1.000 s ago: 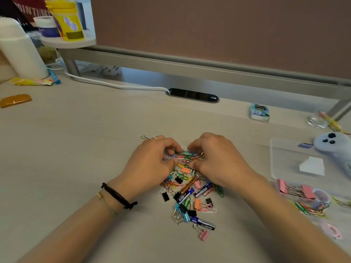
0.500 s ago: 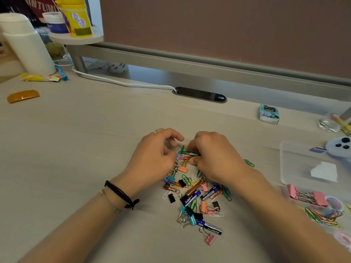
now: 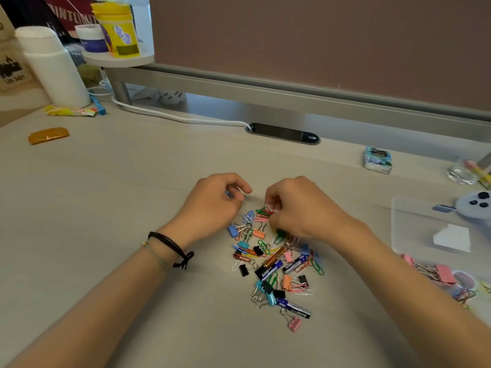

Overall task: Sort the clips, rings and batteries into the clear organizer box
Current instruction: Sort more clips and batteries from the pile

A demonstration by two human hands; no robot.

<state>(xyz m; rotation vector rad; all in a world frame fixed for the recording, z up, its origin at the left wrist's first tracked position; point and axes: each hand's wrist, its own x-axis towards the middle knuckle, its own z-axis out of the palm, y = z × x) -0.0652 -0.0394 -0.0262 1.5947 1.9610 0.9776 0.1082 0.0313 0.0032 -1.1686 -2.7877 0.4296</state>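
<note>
A heap of coloured paper clips, small binder clips and batteries [image 3: 271, 261] lies on the desk in front of me. My right hand [image 3: 300, 208] is at the heap's far edge and pinches a few paper clips [image 3: 268, 210] between thumb and fingertips. My left hand [image 3: 212, 205] sits just left of the heap with its fingers curled; something small and blue shows inside them. The clear organizer box [image 3: 430, 229] stands at the right edge, with pink binder clips [image 3: 438, 272] and coloured paper clips [image 3: 463, 294] in its near compartments.
A white cable [image 3: 170, 115] runs to a black desk grommet [image 3: 283, 134]. A white bottle [image 3: 53, 67] and sweets lie at the far left, a small box [image 3: 377, 160] and a glass dish [image 3: 462, 172] at the far right. A grey plush toy [image 3: 475, 205] lies over the organizer's back.
My left hand has drawn back to the left, away from the heap. My right hand has kept its pinch on clips at the heap's far edge.
</note>
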